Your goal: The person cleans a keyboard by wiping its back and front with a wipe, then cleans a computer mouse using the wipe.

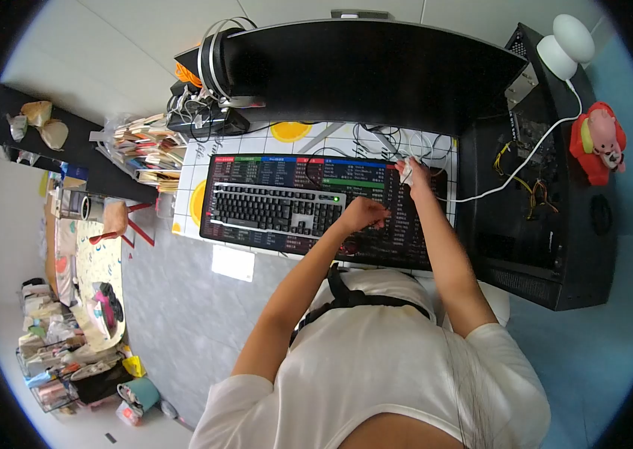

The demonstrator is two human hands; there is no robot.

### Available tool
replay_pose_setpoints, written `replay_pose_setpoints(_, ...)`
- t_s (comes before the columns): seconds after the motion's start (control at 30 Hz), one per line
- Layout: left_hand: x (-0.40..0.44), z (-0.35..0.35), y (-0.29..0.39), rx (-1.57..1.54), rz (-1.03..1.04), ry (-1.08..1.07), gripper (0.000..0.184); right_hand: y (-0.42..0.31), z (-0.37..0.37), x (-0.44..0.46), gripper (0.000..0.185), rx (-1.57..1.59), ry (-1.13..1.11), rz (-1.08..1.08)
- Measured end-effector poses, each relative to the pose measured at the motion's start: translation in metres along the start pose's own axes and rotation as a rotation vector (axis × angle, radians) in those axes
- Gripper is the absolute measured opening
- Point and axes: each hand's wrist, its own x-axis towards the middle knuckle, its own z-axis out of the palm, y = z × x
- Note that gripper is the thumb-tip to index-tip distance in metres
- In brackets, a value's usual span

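Note:
My left hand (365, 215) is over the desk mat (391, 243), just past the right end of the grey and black keyboard (279, 209). Its fingers are curled together, and anything between them is too small to name. Farther up the mat, near its back edge, my right hand (416, 181) has its fingers closed on a small white item (406, 176), perhaps a tissue or a piece of cable. A white cable (511, 176) runs to the right from near my right wrist. A dark mouse (348, 248) lies partly hidden below my left wrist.
A wide black monitor (361, 75) stands behind the mat, with loose white cables (429, 146) under it. To the right is an open black computer case (541, 262) carrying a white lamp-like device (565, 46) and a pink pig figure (598, 142). Papers (148, 146) are stacked at left.

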Motion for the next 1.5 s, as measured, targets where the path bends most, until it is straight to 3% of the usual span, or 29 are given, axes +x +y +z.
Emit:
replay_pose_setpoints(0.1,0.008,0.000,-0.009,-0.057,0.058,-0.018,0.022,0.014,0.012,-0.012,0.026,-0.118,-0.045,0.001)
replay_pose_setpoints(0.17,0.015,0.002,-0.009,-0.254,0.034,0.068,0.023,0.027,0.017,-0.022,0.027,-0.072,-0.141,0.033)
replay_pose_setpoints(0.23,0.010,0.001,0.004,-0.225,0.015,0.049,0.025,0.035,0.012,-0.011,0.027,-0.080,-0.148,0.048)
replay_pose_setpoints(0.3,0.006,0.000,0.008,-0.225,-0.007,-0.056,0.023,0.032,0.005,0.004,0.028,0.048,-0.051,0.073)
replay_pose_setpoints(0.37,0.004,-0.002,0.005,-0.266,-0.013,0.021,0.023,0.013,-0.001,0.001,0.030,0.034,0.002,0.061)
replay_pose_setpoints(0.5,0.013,-0.005,-0.001,-0.308,-0.025,0.194,0.021,0.014,-0.006,0.005,0.034,-0.178,0.053,-0.054)
replay_pose_setpoints(0.57,0.016,-0.005,0.000,-0.296,-0.025,0.131,0.022,0.024,-0.006,0.009,0.036,-0.336,0.174,-0.075)
replay_pose_setpoints(0.63,0.014,0.002,0.006,-0.094,-0.065,0.042,0.023,0.025,-0.010,0.019,0.035,-0.446,0.255,-0.028)
replay_pose_setpoints(0.7,0.020,0.003,-0.016,-0.079,0.035,-0.025,0.025,0.011,-0.012,0.030,0.036,-0.849,0.365,-0.054)
replay_pose_setpoints(0.77,0.016,0.004,-0.008,0.609,0.260,0.155,0.032,0.012,-0.017,0.064,0.040,-0.781,0.339,-0.375)
replay_pose_setpoints(0.8,0.006,0.001,0.016,0.682,0.030,0.089,0.041,-0.004,-0.016,0.069,0.039,-0.899,0.310,-0.425)
replay_pose_setpoints(0.83,0.005,-0.003,0.012,0.682,0.025,0.091,0.041,-0.021,-0.013,0.069,0.037,-1.019,0.278,-0.473)
replay_pose_setpoints(0.87,0.005,-0.005,0.004,0.838,0.134,0.238,0.046,-0.033,-0.009,0.058,0.037,-1.021,0.274,-0.468)
replay_pose_setpoints(0.9,0.003,-0.008,-0.001,0.994,0.246,0.384,0.051,-0.044,-0.002,0.040,0.036,-1.215,0.355,-0.456)
replay_pose_setpoints(0.93,0.000,-0.012,0.002,0.945,0.125,0.323,0.062,-0.045,0.004,0.028,0.034,-1.408,0.438,-0.442)
replay_pose_setpoints(1.03,0.004,-0.012,-0.029,0.855,0.211,0.402,0.064,-0.029,0.007,0.003,0.034,-1.336,0.426,-0.510)
replay_pose_setpoints(1.1,0.006,-0.012,-0.043,0.840,0.234,0.349,0.072,-0.008,-0.001,-0.011,0.033,-1.252,0.435,-0.769)
replay_pose_setpoints(1.17,0.001,-0.009,-0.047,0.809,0.225,0.319,0.077,0.004,-0.003,-0.027,0.030,-1.150,0.444,-0.783)
replay_pose_setpoints(1.23,-0.005,-0.005,-0.050,0.770,0.219,0.349,0.078,0.011,-0.001,-0.046,0.027,-0.862,0.473,-0.916)
replay_pose_setpoints(1.27,-0.007,-0.005,-0.051,0.734,0.217,0.387,0.079,0.017,-0.002,-0.051,0.024,-0.833,0.450,-0.885)
replay_pose_setpoints(1.3,-0.010,-0.004,-0.050,0.734,0.217,0.387,0.079,0.022,-0.005,-0.058,0.027,-1.086,0.438,-0.923)
replay_pose_setpoints(1.37,-0.018,-0.002,-0.049,0.696,0.243,0.406,0.077,0.024,-0.006,-0.058,0.030,-1.355,0.330,-0.521)
replay_pose_setpoints(1.4,-0.020,-0.002,-0.051,0.695,0.241,0.406,0.077,0.027,-0.009,-0.051,0.030,-1.357,0.329,-0.519)
replay_pose_setpoints(1.47,-0.024,-0.004,-0.054,0.729,0.226,0.402,0.074,0.038,-0.022,-0.016,0.033,-1.138,0.247,-0.301)
replay_pose_setpoints(1.5,-0.025,-0.005,-0.054,0.731,0.222,0.404,0.074,0.040,-0.026,-0.001,0.032,-1.170,0.234,-0.408)
